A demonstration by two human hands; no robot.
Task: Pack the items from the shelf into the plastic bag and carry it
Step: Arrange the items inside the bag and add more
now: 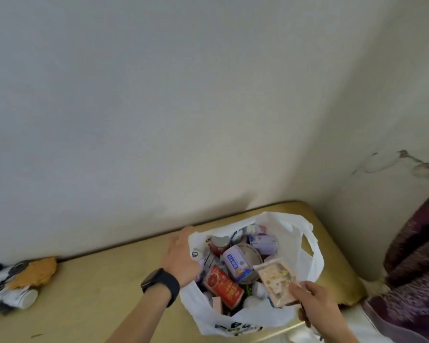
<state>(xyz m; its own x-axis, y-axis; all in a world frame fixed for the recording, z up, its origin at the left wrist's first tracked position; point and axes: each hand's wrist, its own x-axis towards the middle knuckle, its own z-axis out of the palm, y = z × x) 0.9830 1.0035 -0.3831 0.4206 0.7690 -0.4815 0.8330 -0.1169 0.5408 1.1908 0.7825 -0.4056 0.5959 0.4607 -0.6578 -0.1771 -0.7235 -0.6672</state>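
Right hand (317, 300) pinches the packet (279, 283) by its near end; its long axis points away from the fingers, over the bag (292, 226) mouth just below; left hand (181, 256) grips the opposite rim.

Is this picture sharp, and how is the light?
Head view: soft all over, labels in the bag and on the packet unreadable; the pile at the left edge smears worst; the shelf edge seems to bow, wide-angle bending; light flat, no glare, only faint shadows.
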